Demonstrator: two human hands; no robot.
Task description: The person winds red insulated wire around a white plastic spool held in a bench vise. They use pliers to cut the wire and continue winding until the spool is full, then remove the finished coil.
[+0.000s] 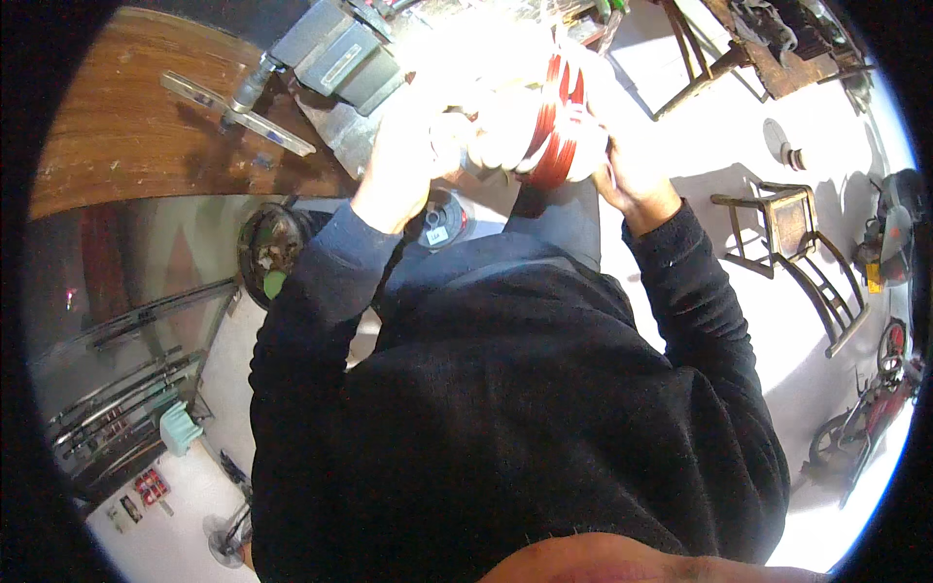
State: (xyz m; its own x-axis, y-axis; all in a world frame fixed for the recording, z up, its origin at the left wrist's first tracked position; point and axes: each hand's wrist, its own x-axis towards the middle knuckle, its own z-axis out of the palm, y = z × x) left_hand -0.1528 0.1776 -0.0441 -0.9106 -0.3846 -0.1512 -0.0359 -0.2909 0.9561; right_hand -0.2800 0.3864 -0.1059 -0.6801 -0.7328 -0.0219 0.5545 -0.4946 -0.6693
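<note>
In strong glare at the top middle, bands of red wire [556,146] are wound round a pale, rounded former [496,146]. My left hand [413,146] is closed at the former's left end, its fingers mostly washed out by the light. At the right side, my right hand [637,170] curls against the wire coil, thumb and fingers closed on its edge. Below the former, near my left wrist, is a dark spool [445,222] with a pale label.
A grey vise-like machine [340,53] with a bar handle stands on the wooden bench [107,117] at left. Beneath is a round bin [267,253]. To the right are a wooden chair [792,222], another table [777,53] and a red motorbike [875,403].
</note>
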